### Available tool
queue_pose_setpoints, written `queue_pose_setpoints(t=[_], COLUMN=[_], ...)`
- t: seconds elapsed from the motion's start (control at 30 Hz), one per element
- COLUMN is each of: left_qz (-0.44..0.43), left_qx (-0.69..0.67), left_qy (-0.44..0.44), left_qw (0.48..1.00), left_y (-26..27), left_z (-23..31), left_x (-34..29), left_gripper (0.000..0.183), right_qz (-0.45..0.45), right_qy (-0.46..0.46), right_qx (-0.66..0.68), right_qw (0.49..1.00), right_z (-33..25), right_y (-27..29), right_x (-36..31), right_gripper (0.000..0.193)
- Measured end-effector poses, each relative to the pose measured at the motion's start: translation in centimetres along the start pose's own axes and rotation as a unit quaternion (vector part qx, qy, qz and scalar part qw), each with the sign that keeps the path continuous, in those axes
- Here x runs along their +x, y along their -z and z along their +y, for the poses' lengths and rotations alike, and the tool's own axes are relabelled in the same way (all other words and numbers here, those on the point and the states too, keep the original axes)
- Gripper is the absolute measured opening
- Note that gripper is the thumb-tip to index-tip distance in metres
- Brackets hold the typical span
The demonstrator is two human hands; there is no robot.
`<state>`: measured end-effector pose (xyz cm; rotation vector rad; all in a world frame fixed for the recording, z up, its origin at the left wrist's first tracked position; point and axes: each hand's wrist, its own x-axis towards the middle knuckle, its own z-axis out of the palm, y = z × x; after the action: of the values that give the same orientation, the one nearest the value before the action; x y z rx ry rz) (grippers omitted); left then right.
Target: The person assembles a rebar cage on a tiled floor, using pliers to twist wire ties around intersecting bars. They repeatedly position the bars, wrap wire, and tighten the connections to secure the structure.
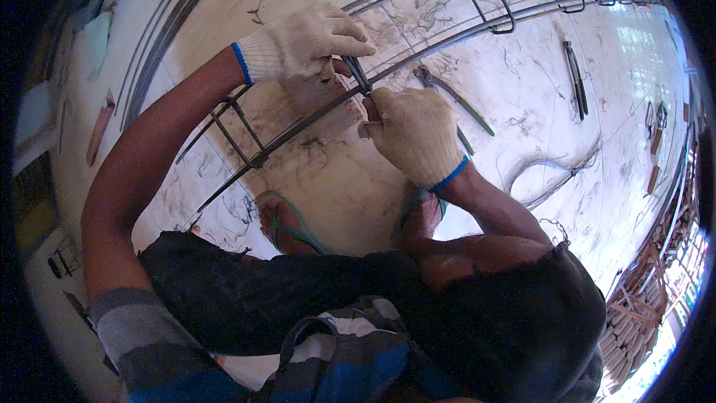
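Item: rebar cage [447,26], long bars running from 7 o'clock to 2 o'clock across a tiled floor [335,179]. Left hand [306,41], gloved, grip clamped on a stirrup [356,73] at the picture's centre-top. Right hand [410,134], gloved, grip closed at the same joint; whether it holds tie wire cannot be told. Stirrups seated at 1 o'clock and 9 o'clock; this one appears in progress. Pliers [455,97] lie just beside, at 2 o'clock of the right hand; wire scraps around.

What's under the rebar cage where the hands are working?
Under the rebar cage: pale floor strewn with wire scraps and green-handled pliers. Gloved left hand and right hand cover the spot beneath them.
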<state>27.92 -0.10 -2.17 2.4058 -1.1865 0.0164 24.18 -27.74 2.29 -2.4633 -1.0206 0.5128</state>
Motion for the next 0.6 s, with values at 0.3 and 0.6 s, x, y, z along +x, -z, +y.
queue_pose_setpoints(t=[0.3, 0.6], left_qz=[-0.043, -0.08], left_qx=[0.018, 0.085], left_qy=[0.025, 0.073], left_qw=[0.999, 0.99], left_y=[0.6, 0.6], left_z=[0.2, 1.5], left_x=[-0.2, 0.8], left_gripper=[0.057, 0.078], right_qz=[-0.117, 0.1], right_qy=[-0.208, -0.202], right_qx=[0.688, -0.101], right_qw=[0.685, 0.969], right_z=[3.5, 11.6], right_y=[-5.1, -4.5], right_x=[-1.1, -7.5], right_gripper=[0.044, 0.068])
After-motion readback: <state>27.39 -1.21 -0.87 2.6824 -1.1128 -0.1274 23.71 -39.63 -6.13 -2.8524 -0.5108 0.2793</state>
